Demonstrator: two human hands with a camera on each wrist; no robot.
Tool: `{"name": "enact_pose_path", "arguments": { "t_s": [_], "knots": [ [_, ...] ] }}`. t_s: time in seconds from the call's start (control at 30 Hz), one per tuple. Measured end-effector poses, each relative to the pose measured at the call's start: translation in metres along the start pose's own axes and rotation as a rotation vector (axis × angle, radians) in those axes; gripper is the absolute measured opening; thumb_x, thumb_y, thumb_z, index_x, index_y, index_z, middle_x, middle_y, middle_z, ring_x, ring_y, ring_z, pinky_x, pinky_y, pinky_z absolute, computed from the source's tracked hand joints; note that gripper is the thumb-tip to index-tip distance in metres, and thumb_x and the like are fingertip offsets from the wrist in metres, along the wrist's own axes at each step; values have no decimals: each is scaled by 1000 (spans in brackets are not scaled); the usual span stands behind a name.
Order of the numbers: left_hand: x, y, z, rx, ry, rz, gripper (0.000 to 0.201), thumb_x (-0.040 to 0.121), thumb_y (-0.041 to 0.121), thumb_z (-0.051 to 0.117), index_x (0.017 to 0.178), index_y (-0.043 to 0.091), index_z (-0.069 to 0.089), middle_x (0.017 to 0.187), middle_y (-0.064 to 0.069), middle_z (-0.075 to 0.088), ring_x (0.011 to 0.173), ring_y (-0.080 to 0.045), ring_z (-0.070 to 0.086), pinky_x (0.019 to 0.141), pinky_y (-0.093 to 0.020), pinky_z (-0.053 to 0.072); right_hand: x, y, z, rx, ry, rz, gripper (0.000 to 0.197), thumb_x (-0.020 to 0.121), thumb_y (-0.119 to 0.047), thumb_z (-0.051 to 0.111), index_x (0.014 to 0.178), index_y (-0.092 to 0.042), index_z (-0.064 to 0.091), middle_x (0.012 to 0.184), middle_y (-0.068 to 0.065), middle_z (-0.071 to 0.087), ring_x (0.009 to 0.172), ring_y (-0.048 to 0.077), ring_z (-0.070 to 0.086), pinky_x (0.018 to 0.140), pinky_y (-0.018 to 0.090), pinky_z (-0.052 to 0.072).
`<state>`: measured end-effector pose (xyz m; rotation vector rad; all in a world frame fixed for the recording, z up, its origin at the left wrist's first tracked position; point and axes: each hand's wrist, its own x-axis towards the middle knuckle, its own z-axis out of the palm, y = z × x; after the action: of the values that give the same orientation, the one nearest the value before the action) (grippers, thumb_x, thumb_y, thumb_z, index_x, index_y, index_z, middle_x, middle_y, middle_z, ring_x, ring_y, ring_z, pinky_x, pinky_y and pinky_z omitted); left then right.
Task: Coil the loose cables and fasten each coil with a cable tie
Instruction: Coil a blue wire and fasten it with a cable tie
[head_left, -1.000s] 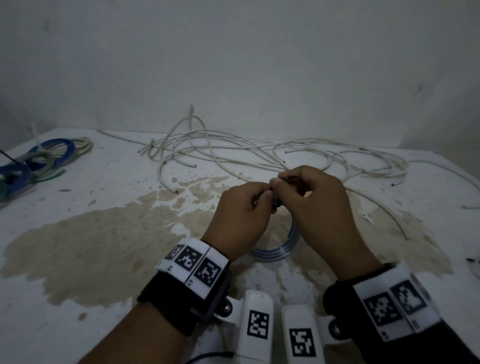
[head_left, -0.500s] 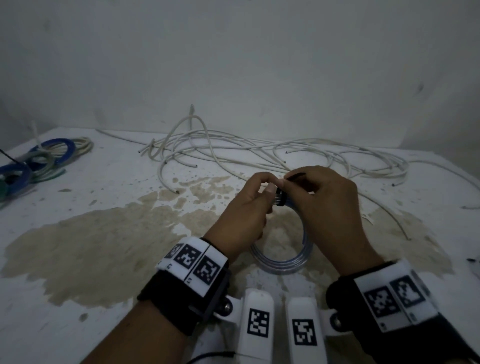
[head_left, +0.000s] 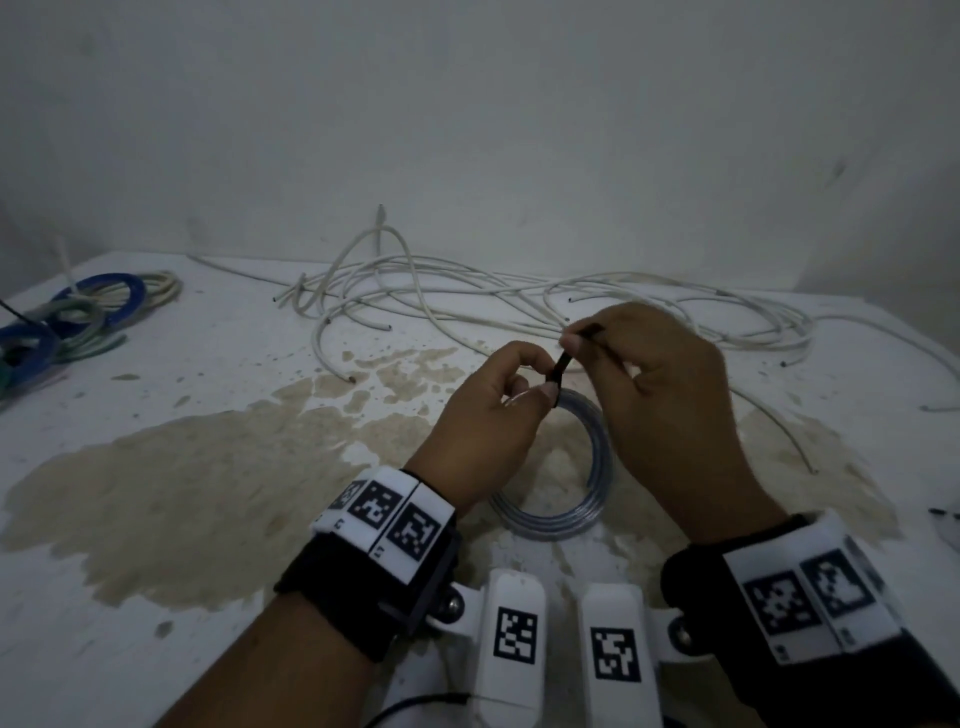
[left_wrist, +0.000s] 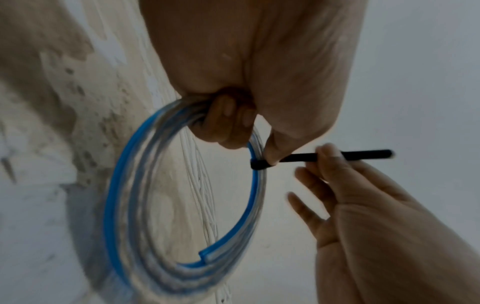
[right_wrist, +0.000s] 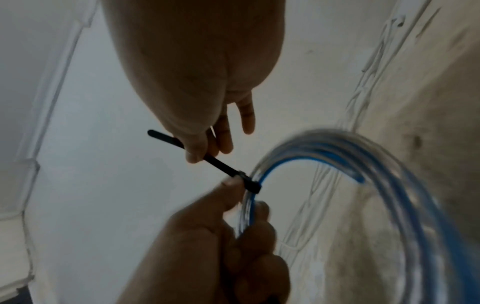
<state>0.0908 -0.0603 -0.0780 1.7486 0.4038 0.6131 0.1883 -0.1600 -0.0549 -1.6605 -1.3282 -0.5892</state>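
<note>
A coil of clear tubing with a blue stripe hangs from my left hand, whose fingers curl round its top while the thumb presses beside the tie's head. A black cable tie is looped round the coil. My right hand pinches the tie's free tail between thumb and forefinger, up and to the right of the coil. A tangle of loose white cables lies on the table behind the hands.
Several tied coils, blue and pale green, lie at the table's far left. The white table has a large tan stain in the middle. A wall stands close behind. A small dark item lies at the right edge.
My right hand has drawn the tie's tail up and to the right, away from my left hand. The coil has swung so more of its ring shows between the wrists.
</note>
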Motion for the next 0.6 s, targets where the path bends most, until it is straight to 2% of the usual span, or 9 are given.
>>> {"name": "enact_pose_path", "arguments": {
  "t_s": [0.07, 0.13, 0.23, 0.27, 0.33, 0.4, 0.5, 0.6],
  "knots": [
    [0, 2, -1, -10, 11, 9, 7, 95, 18, 53, 91, 23, 56, 77, -7, 44, 45, -6, 34, 43, -16, 30, 1, -4, -4, -2, 75, -40, 9, 86, -5, 63, 82, -2, 70, 79, 6, 66, 78, 11, 55, 73, 17, 40],
    [0, 2, -1, -17, 20, 12, 9, 95, 18, 54, 90, 24, 56, 76, -6, 44, 45, -6, 34, 43, -16, 30, 1, -5, -3, 26, 70, -14, 10, 87, -8, 61, 80, -4, 68, 77, 5, 65, 77, 10, 54, 72, 14, 38],
    [-2, 0, 0, -7, 30, 8, 6, 95, 19, 54, 93, 23, 58, 77, -8, 47, 47, -7, 36, 48, -20, 31, -1, -5, 1, 150, -22, 154, 7, 88, -20, 59, 83, -19, 63, 78, -9, 61, 77, 4, 54, 70, 9, 40],
    [-2, 0, 1, -14, 27, 6, 5, 95, 18, 54, 95, 21, 58, 78, -11, 48, 47, -7, 36, 49, -21, 31, -1, -4, 1, 201, -67, 213, 4, 87, -22, 59, 86, -23, 63, 81, -11, 62, 80, 3, 57, 71, 13, 45],
    [-2, 0, 2, -83, 17, -27, 9, 96, 13, 51, 95, 17, 58, 78, -14, 50, 46, -9, 35, 47, -23, 29, -2, -2, 1, 232, -157, 266, 10, 87, -18, 64, 89, -27, 64, 85, -12, 65, 83, 3, 62, 73, 26, 52],
    [-1, 1, 3, -188, 3, -85, 16, 96, 5, 45, 92, 15, 57, 70, -10, 46, 45, -11, 32, 43, -23, 26, -3, 2, 1, 202, -190, 251, 17, 86, -12, 64, 85, -29, 65, 82, -15, 64, 80, 3, 63, 73, 24, 51],
    [-2, 2, 4, -193, -8, -107, 17, 99, 7, 43, 87, 11, 54, 70, -11, 48, 45, -13, 36, 44, -24, 31, -3, 6, 3, 126, -122, 164, 14, 85, -9, 63, 84, -20, 71, 77, -19, 59, 78, -2, 58, 72, 12, 46],
    [-1, -2, 3, -107, 11, -100, 20, 100, 12, 42, 84, 13, 52, 70, -8, 52, 46, -13, 39, 46, -25, 34, -4, 7, 7, 66, -99, 60, 13, 80, -7, 60, 82, -9, 73, 76, -9, 61, 78, 2, 55, 73, 12, 43]
  ]
}}
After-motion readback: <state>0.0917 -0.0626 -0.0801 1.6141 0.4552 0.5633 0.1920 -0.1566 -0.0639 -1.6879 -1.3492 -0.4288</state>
